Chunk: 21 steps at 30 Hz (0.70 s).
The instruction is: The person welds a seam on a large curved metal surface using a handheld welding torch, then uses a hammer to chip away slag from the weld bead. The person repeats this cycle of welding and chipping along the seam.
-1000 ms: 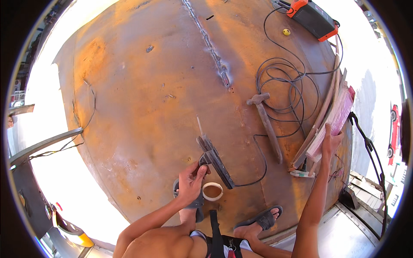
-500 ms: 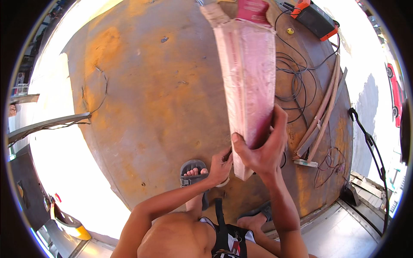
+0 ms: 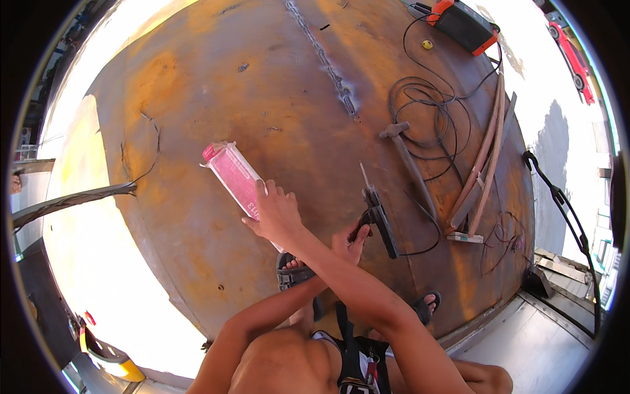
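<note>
The right hand (image 3: pixel 279 213) is on a long, pink and white cardboard box (image 3: pixel 237 176), its fingers spread over the top and its thumb by the left edge; I cannot tell how tightly they squeeze. The box slants over the middle left part of a big, rusty brown metal sheet (image 3: pixel 190 210), with its torn end pointing up and left, away from the person. I cannot tell if it touches the metal. The left hand (image 3: pixel 348 246) has its fingers closed around a dark grey and black welding rod holder (image 3: pixel 382 226), right of the box. A thin, pale rod (image 3: pixel 364 174) sticks up from its top. The right arm crosses over the left arm, so the 2 arms make an X. A brown hammer with a long handle (image 3: pixel 413 169) lies on the metal to the right of the holder, and a looped black cable (image 3: pixel 449 134) lies beside it. Farther up is 1 small yellow ball (image 3: pixel 427 44), near an orange and black machine (image 3: pixel 464 27).
</note>
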Tool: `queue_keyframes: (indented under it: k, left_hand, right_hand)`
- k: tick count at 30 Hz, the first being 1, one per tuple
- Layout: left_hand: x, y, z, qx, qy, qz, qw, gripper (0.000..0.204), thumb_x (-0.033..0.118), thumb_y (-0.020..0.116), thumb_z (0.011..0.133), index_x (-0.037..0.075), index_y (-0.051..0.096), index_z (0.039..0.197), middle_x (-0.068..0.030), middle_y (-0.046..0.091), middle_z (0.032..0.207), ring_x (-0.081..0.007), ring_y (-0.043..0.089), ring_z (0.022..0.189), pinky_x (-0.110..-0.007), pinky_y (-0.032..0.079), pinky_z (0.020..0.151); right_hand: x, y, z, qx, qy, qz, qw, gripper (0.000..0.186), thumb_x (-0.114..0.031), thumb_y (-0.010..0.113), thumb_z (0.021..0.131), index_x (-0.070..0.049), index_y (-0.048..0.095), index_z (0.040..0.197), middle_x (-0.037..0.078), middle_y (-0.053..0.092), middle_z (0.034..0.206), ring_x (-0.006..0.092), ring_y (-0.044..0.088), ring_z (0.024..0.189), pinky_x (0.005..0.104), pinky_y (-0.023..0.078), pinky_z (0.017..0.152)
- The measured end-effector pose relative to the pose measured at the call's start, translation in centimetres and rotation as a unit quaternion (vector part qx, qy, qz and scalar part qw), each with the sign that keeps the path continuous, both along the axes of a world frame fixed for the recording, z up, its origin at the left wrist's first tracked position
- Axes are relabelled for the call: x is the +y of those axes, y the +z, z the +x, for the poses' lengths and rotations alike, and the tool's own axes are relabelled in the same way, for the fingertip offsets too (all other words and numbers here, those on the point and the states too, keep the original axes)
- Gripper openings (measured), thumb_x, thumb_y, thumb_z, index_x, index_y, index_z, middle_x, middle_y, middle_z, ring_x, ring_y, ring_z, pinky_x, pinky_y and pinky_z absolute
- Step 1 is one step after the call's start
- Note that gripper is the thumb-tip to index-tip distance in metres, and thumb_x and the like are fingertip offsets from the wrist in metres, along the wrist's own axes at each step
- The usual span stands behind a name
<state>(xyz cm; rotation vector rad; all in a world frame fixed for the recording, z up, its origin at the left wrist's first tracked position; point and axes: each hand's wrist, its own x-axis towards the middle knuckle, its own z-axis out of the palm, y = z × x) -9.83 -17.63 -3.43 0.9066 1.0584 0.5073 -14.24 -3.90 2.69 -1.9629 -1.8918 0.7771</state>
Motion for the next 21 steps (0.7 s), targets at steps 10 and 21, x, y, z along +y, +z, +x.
queue_keyframes:
  k: [10,21]
  left_hand:
    - [11.6,3.3,1.9,0.009,-0.033,0.197,0.98,0.04,0.037,0.069,0.113,-0.002,0.078,0.12,-0.0082,0.08,0.094,-0.0165,0.07,0.087,-0.036,0.056,0.074]
    - [14.8,1.2,5.3,0.072,0.003,0.167,0.983,0.035,0.023,0.069,0.111,-0.002,0.073,0.136,-0.0136,0.082,0.112,-0.0203,0.076,0.1,-0.037,0.06,0.086]
  right_hand:
    - [-10.9,5.0,24.9,0.147,-0.236,-0.009,0.961,0.05,-0.037,0.069,0.113,0.005,0.063,0.14,0.018,0.075,0.114,0.036,0.073,0.095,0.0438,0.056,0.088]
    - [-5.7,-2.5,22.0,0.167,-0.282,0.091,0.94,0.05,-0.039,0.052,0.12,0.0,0.059,0.149,0.026,0.075,0.112,0.0412,0.071,0.094,0.0465,0.056,0.085]
